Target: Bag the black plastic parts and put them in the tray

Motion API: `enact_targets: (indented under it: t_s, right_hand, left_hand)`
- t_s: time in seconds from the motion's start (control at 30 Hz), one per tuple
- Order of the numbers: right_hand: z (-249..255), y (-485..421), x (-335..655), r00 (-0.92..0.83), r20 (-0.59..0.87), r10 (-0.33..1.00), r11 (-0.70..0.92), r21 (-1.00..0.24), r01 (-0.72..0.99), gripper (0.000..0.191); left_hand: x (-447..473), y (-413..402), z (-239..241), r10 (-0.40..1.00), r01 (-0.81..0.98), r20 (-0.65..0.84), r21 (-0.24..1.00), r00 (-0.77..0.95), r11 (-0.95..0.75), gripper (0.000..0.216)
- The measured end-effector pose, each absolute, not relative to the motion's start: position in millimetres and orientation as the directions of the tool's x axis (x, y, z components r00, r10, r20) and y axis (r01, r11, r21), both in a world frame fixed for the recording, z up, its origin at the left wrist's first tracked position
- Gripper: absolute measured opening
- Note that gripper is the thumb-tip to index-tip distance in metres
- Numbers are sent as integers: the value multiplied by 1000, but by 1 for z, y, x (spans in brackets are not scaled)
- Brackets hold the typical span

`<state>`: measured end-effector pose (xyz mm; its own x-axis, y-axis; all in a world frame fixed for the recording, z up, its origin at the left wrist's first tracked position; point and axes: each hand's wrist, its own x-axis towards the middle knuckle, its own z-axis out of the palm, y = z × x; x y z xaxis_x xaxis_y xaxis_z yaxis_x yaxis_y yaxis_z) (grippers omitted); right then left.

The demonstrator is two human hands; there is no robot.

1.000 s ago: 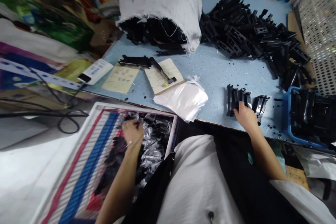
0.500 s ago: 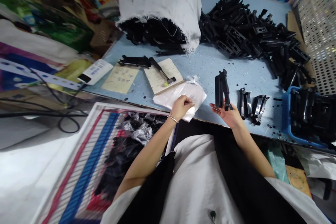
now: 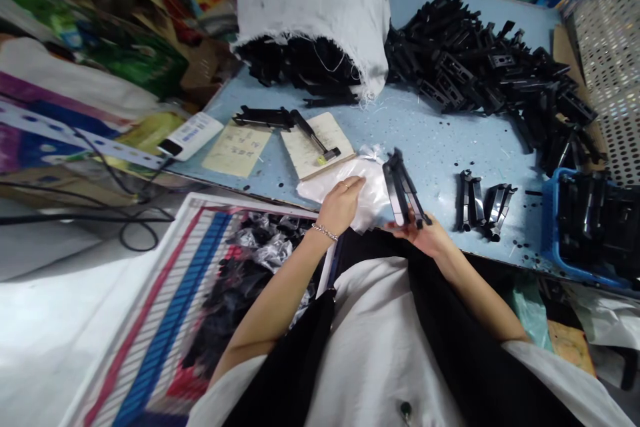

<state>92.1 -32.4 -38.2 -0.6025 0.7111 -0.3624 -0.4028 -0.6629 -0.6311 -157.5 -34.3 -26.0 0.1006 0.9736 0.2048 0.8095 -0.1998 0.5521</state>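
My right hand (image 3: 425,235) grips a small bunch of black plastic parts (image 3: 401,188) and holds them upright just above the near edge of the blue table (image 3: 425,137). Beside them, my left hand (image 3: 341,203) rests on a stack of clear plastic bags (image 3: 367,180), fingers pinching the top bag. A few more black parts (image 3: 480,199) lie in a short row to the right of my right hand.
A big heap of black parts (image 3: 490,77) covers the table's far right, and a white sack (image 3: 320,7) spills more. A blue basket (image 3: 590,227) of parts sits right. A striped bag (image 3: 190,307) of bagged parts lies lower left. Notepads (image 3: 315,143) and a hammer-like tool (image 3: 313,137) lie centre.
My left hand came out of the striped bag and onto the clear bags. My right hand lifted a bunch of black parts from the row and carried it left, toward the bags.
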Motion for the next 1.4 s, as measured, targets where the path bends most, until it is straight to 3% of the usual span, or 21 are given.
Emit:
enact_targets:
  t_s: [0.1, 0.2, 0.27, 0.43, 0.5, 0.6, 0.67, 0.73, 0.8, 0.9, 0.97, 1.07, 1.2, 1.3, 1.4]
  right_hand:
    - [-41, -52, 114, -788, -397, 469, -841, -474, -262, 42]
    - [-51, -56, 113, -849, -405, 341, -920, -330, -213, 36]
    - [-57, -51, 104, -833, -422, 358, -920, -312, -237, 31]
    - [-50, -43, 85, -733, -425, 532, -814, -494, -304, 29]
    - [-42, -46, 82, -754, -422, 503, -848, -409, -337, 25]
    - [-34, -55, 79, -805, -373, 461, -887, -182, -423, 27]
    - [-33, -59, 75, -815, -345, 466, -884, -138, -447, 30]
    - [-35, -59, 70, -808, -350, 473, -880, -221, -420, 29]
    - [-37, -56, 66, -767, -367, 526, -831, -412, -374, 28]
    - [-32, -51, 66, -621, -354, 700, -592, -774, -226, 24]
    - [-24, -52, 68, -549, -291, 783, -379, -924, -49, 24]
    - [-16, -58, 66, -573, -202, 794, -156, -979, 129, 33]
    - [-20, -67, 49, -612, -133, 779, -12, -980, 198, 32]
    - [-21, -67, 42, -635, -113, 764, 38, -975, 219, 30]
    - [-7, -53, 66, -681, -93, 726, 115, -961, 253, 35]
  left_hand:
    - [-158, -37, -22, 980, 778, 181, 604, 78, -173, 54]
    - [-148, -51, -14, 966, 741, 221, 624, 137, -248, 55]
    - [-137, -65, -9, 935, 700, 255, 621, 246, -353, 57]
    - [-122, -91, -3, 883, 598, 276, 655, 378, -461, 72]
    - [-126, -94, -4, 897, 594, 294, 673, 330, -440, 76]
    - [-132, -95, -10, 907, 622, 376, 669, 189, -407, 80]
    - [-131, -97, -13, 890, 652, 433, 635, 146, -415, 83]
    - [-126, -101, -13, 859, 661, 469, 581, 205, -475, 85]
    - [-118, -105, -10, 824, 640, 473, 537, 311, -549, 85]
    - [-112, -109, -4, 807, 634, 424, 503, 411, -587, 83]
    - [-115, -110, -2, 825, 695, 423, 460, 376, -553, 84]
    - [-123, -112, 2, 827, 795, 484, 361, 287, -487, 70]
    - [-123, -120, 12, 776, 775, 485, 268, 404, -571, 47]
    - [-126, -126, 16, 785, 759, 472, 308, 402, -574, 28]
    - [-163, -134, 5, 901, 841, 354, 381, 250, -383, 24]
